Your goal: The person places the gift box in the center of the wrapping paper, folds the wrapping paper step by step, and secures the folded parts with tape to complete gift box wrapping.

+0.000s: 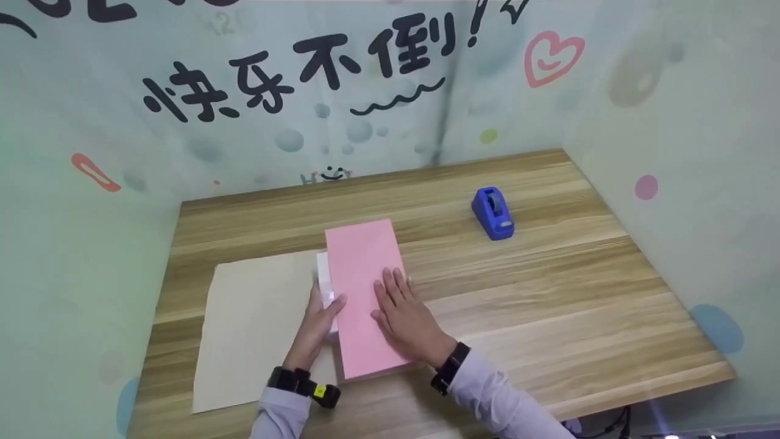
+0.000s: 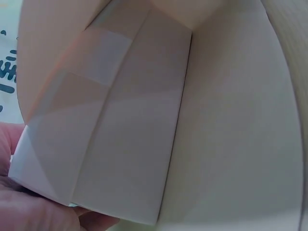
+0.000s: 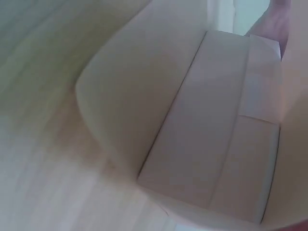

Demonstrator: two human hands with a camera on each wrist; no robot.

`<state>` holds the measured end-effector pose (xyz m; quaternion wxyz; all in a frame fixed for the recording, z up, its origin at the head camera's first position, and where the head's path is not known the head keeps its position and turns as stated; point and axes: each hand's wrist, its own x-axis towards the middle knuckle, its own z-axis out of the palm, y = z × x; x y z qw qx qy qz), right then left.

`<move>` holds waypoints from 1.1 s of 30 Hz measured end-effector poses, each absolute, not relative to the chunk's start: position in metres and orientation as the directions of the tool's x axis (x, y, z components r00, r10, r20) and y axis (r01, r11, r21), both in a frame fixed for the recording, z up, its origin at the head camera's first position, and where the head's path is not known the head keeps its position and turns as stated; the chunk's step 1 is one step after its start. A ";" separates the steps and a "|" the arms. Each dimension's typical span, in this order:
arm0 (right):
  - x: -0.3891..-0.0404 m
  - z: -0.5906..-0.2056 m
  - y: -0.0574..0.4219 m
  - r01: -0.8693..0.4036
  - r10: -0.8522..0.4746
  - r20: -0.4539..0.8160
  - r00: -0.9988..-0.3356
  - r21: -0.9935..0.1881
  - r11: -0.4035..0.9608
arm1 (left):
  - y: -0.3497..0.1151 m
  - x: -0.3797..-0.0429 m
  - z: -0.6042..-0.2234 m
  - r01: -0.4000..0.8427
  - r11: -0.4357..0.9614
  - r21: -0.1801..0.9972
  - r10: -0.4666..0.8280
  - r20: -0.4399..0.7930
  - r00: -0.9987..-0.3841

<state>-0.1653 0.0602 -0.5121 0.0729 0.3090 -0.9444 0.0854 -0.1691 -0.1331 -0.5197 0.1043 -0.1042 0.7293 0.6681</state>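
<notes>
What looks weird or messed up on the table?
Nothing looks spilled or broken. The only slightly odd bit: the white box peeks out past the left edge of the pink paper, beside the left hand, so it looks only partly covered.

From the head camera, the pink paper [image 1: 365, 268] hid most of the white box [image 1: 325, 277] and the right part of the cream paper [image 1: 262, 329], leaving any join between the papers out of sight; most fingers of the left hand [image 1: 317, 320] were concealed by the box. The left wrist view's edge cropped that hand, and the table [image 3: 43, 159] was blurred in the right wrist view. Black lettering [image 1: 113, 12] along the head view's top was cut off.
</notes>
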 end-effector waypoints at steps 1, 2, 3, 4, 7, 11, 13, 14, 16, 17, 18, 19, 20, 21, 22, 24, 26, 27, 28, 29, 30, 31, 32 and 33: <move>-0.165 -0.513 0.059 -0.600 -0.576 0.197 -0.793 -0.094 0.794 | -0.133 -0.169 -0.520 -0.292 0.092 0.952 -0.012 -0.292 -0.956; -0.164 -0.515 0.058 -0.605 -0.582 0.201 -0.788 -0.074 0.793 | -0.133 -0.168 -0.520 -0.293 0.101 0.951 -0.011 -0.293 -0.956; -0.163 -0.515 0.057 -0.612 -0.591 0.201 -0.781 -0.058 0.789 | -0.133 -0.168 -0.520 -0.295 0.109 0.949 -0.009 -0.296 -0.955; -0.163 -0.516 0.055 -0.620 -0.602 0.200 -0.773 -0.038 0.784 | -0.134 -0.168 -0.520 -0.294 0.117 0.948 -0.007 -0.296 -0.955; -0.159 -0.517 0.049 -0.663 -0.651 0.194 -0.734 -0.001 0.748 | -0.134 -0.168 -0.520 -0.288 0.134 0.948 0.001 -0.290 -0.957; -0.154 -0.518 0.041 -0.692 -0.678 0.248 -0.692 0.043 0.721 | -0.134 -0.168 -0.520 -0.251 0.140 0.958 0.017 -0.256 -0.967; -0.154 -0.520 0.039 -0.688 -0.674 0.290 -0.679 0.067 0.722 | -0.135 -0.168 -0.520 -0.229 0.154 0.961 0.022 -0.235 -0.972; -0.154 -0.521 0.039 -0.684 -0.670 0.308 -0.675 0.079 0.725 | -0.136 -0.167 -0.520 -0.223 0.167 0.960 0.022 -0.230 -0.973; -0.154 -0.523 0.039 -0.682 -0.668 0.333 -0.666 0.091 0.726 | -0.140 -0.165 -0.520 -0.235 0.191 0.953 0.008 -0.241 -0.971; -0.154 -0.524 0.039 -0.684 -0.669 0.341 -0.661 0.094 0.724 | -0.143 -0.163 -0.519 -0.245 0.211 0.946 -0.010 -0.248 -0.969; -0.154 -0.525 0.039 -0.685 -0.670 0.348 -0.656 0.097 0.722 | -0.147 -0.161 -0.519 -0.260 0.233 0.937 -0.035 -0.259 -0.965; -0.153 -0.526 0.040 -0.686 -0.672 0.350 -0.653 0.102 0.720 | -0.153 -0.159 -0.518 -0.280 0.257 0.925 -0.065 -0.273 -0.960; -0.153 -0.526 0.040 -0.688 -0.673 0.351 -0.651 0.102 0.718 | -0.160 -0.157 -0.518 -0.299 0.284 0.911 -0.100 -0.282 -0.954; -0.153 -0.526 0.040 -0.690 -0.674 0.349 -0.651 0.100 0.717 | -0.168 -0.154 -0.517 -0.311 0.322 0.894 -0.140 -0.280 -0.950; -0.153 -0.526 0.040 -0.691 -0.674 0.348 -0.651 0.097 0.717 | -0.177 -0.152 -0.516 -0.319 0.365 0.875 -0.182 -0.269 -0.946; -0.152 -0.525 0.040 -0.688 -0.675 0.338 -0.656 0.099 0.718 | -0.198 -0.146 -0.514 -0.341 0.457 0.822 -0.261 -0.243 -0.934; -0.152 -0.525 0.040 -0.688 -0.675 0.327 -0.661 0.096 0.720 | -0.219 -0.138 -0.513 -0.379 0.537 0.753 -0.330 -0.226 -0.917; -0.152 -0.524 0.040 -0.688 -0.676 0.323 -0.663 0.096 0.720 | -0.229 -0.134 -0.512 -0.411 0.566 0.715 -0.361 -0.233 -0.903; -0.153 -0.524 0.040 -0.687 -0.676 0.322 -0.662 0.098 0.720 | -0.238 -0.130 -0.511 -0.448 0.576 0.684 -0.386 -0.255 -0.887; -0.153 -0.524 0.040 -0.687 -0.678 0.321 -0.662 0.101 0.719 | -0.246 -0.125 -0.510 -0.489 0.579 0.653 -0.409 -0.287 -0.866; -0.153 -0.524 0.040 -0.689 -0.679 0.321 -0.660 0.101 0.718 | -0.254 -0.121 -0.510 -0.525 0.578 0.625 -0.428 -0.316 -0.847; -0.153 -0.524 0.040 -0.689 -0.679 0.323 -0.659 0.103 0.717 | -0.261 -0.118 -0.510 -0.554 0.573 0.604 -0.435 -0.348 -0.830; -0.153 -0.524 0.040 -0.689 -0.680 0.326 -0.657 0.105 0.717 | -0.267 -0.116 -0.510 -0.578 0.567 0.586 -0.439 -0.379 -0.815; -0.153 -0.525 0.040 -0.690 -0.680 0.329 -0.655 0.108 0.716 | -0.272 -0.113 -0.510 -0.597 0.556 0.579 -0.440 -0.404 -0.802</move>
